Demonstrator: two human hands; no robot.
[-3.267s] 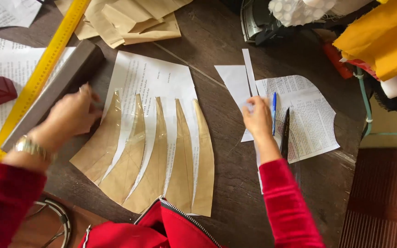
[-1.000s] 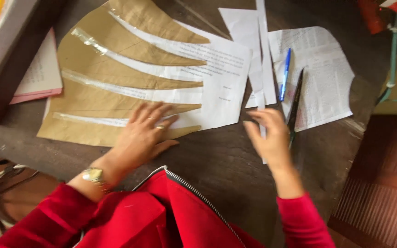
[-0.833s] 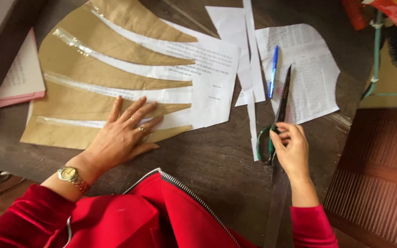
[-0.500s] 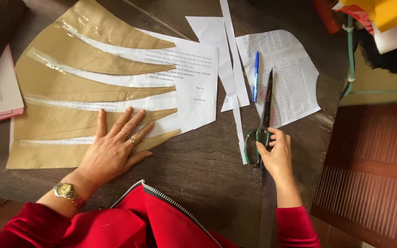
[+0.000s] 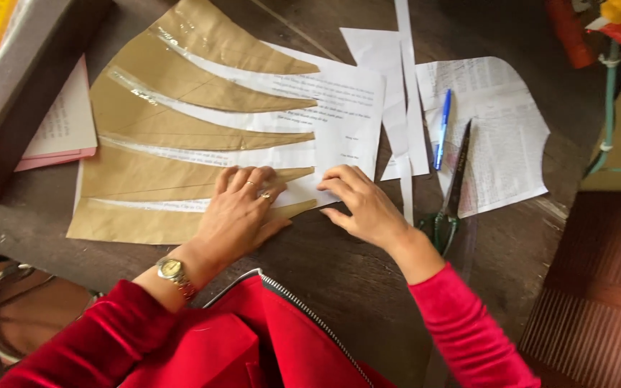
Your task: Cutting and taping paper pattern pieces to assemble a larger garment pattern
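Head view: the left hand lies flat, fingers spread, pinning the fanned brown paper pattern taped onto white printed sheets; the right hand at three o'clock, open, presses the white edge. Green-handled scissors lie further right, ungrasped. Positioning seems underway; trimming would call for fetching them.

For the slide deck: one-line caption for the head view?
Both hands, left hand and right hand, press a fanned brown paper pattern taped to a printed sheet on a dark wooden table; scissors lie nearby.
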